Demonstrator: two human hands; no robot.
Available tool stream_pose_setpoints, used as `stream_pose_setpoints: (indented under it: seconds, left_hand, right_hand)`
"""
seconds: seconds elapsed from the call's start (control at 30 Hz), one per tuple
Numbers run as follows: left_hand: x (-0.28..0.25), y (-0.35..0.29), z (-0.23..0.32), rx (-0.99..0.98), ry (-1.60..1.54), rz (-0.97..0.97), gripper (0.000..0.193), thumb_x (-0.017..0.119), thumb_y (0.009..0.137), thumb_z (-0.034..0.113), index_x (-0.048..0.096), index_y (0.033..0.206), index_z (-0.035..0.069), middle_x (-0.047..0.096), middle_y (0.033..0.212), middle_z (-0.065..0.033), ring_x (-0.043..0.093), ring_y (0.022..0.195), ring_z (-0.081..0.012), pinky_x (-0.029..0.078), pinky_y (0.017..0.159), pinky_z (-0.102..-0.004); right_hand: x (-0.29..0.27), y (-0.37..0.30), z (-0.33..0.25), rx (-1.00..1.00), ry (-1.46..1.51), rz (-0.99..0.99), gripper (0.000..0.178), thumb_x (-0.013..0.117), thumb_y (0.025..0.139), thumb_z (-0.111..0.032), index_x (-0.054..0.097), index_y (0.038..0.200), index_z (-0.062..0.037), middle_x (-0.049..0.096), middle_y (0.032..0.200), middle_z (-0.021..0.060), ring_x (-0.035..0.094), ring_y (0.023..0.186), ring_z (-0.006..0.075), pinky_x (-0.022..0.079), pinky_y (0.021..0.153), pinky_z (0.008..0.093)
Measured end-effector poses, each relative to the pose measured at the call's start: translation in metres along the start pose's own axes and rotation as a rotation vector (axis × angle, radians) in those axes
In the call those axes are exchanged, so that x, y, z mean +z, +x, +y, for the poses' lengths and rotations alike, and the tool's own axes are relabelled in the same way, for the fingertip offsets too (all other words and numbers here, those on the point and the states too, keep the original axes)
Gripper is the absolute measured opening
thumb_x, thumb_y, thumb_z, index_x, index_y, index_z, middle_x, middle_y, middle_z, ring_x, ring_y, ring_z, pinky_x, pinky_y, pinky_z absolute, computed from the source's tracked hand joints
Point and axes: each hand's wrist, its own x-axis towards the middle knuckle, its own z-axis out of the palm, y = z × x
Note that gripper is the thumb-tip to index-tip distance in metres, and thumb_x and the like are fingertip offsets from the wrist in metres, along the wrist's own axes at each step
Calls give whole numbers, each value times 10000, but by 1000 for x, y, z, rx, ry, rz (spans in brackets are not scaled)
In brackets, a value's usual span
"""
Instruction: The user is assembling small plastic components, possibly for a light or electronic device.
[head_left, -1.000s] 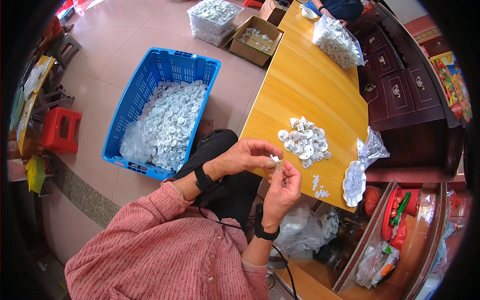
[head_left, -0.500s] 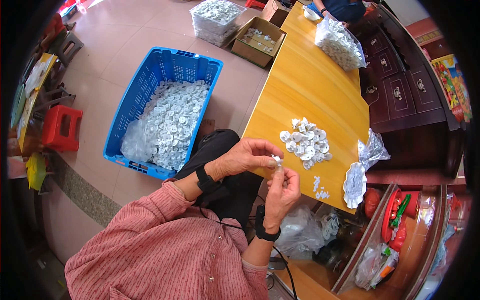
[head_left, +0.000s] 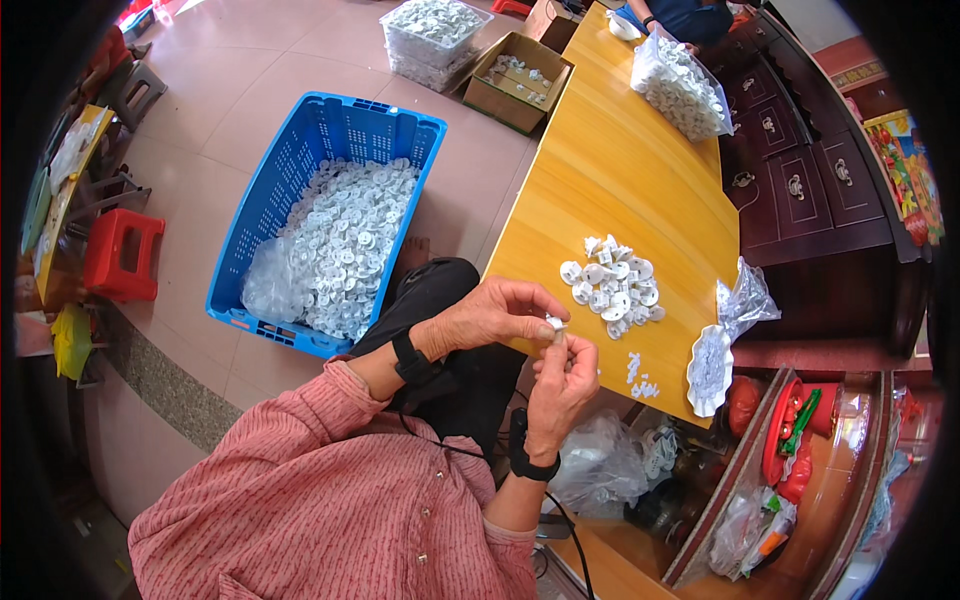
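Between the fingertips of my left hand (head_left: pixel 500 312) is a small white plastic part (head_left: pixel 556 322), pinched near the table's front edge. My right hand (head_left: pixel 563 385) is closed against it from below, its thumb and fingers meeting at the part; whether a second tiny piece sits in them is hidden. Just beyond my hands lies a pile of round white plastic parts (head_left: pixel 615 290) on the yellow wooden table (head_left: pixel 600 150). Several tiny white pieces (head_left: pixel 642 378) are scattered nearer the table's corner.
A blue crate (head_left: pixel 240 240) full of white parts stands on the floor at left. A scalloped white dish (head_left: pixel 708 375) sits at the table's right edge. Farther back are a bag of parts (head_left: pixel 680 85), a cardboard box (head_left: pixel 515 85) and another person (head_left: pixel 690 18). Dark drawers (head_left: pixel 800 180) flank the table.
My hands stay almost in place with the small white part between them. The right fingers have shifted slightly against it.
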Motion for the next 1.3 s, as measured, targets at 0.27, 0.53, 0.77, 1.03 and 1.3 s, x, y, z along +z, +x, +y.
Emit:
stream_pose_setpoints:
  seconds: [0.27,0.53,0.77,1.03,1.3]
  left_hand:
    - [0,-1,0,-24,-98,8,246,699,902,44,671,1142,4,693,1077,-52,649,966,-111,535,876,-265]
    - [1,-2,2,-31,-120,3,249,696,900,36,667,1145,-3,692,1069,-59,657,961,-117,544,877,-274]
    - [2,-6,-1,-21,-136,23,239,694,902,37,665,1133,-15,694,1066,-80,667,959,-142,555,876,-296]
    - [4,-16,-4,-15,-215,17,238,702,899,45,662,1120,-35,701,1030,-109,682,915,-174,575,848,-330]
    - [9,-27,2,-10,-266,60,231,710,905,78,667,1108,-25,701,1024,-96,683,909,-171,577,820,-320]
  right_hand:
    - [-4,-1,0,159,338,-93,185,616,986,-183,571,948,-8,621,797,35,566,631,67,455,557,193]
    - [1,-1,-1,197,369,-53,202,648,972,-191,573,942,-6,626,792,38,567,618,66,450,542,184]
    - [-3,-3,1,224,454,-72,205,679,952,-196,588,939,-13,630,774,29,558,599,55,444,532,180]
    - [-7,-8,1,250,479,-100,221,707,931,-203,595,933,-13,633,759,26,541,581,50,428,524,174]
    - [-7,-14,-2,233,577,-115,195,702,931,-175,591,941,-15,637,760,26,544,581,54,417,525,170]
